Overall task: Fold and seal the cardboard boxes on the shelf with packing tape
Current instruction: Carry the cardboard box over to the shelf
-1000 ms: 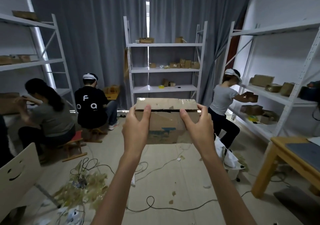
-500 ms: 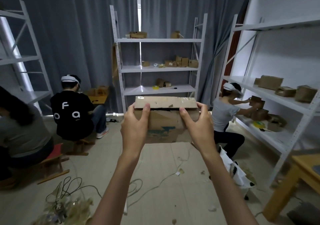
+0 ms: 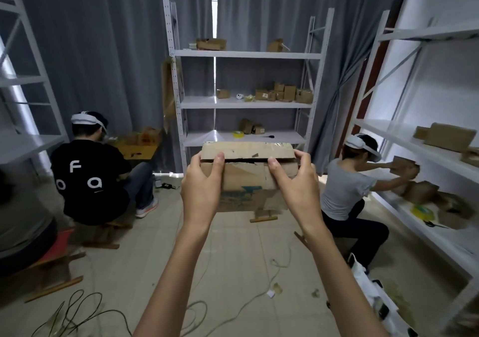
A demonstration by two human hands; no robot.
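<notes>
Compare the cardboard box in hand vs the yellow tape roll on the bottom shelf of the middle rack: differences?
The cardboard box is brown and rectangular; the yellow tape roll is a small yellow ring. The box is held up in the air, left hand and right hand each with a grip on one end; the roll lies untouched on the shelf. The box looks far larger, though it is nearer the camera.

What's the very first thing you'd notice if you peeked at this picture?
Right in the middle, a worn cardboard box is held up in the air, the left hand gripping one end and the right hand the other. Behind it stands a white shelf rack with small boxes and a yellow tape roll. A person in a black shirt sits on the left.
</notes>
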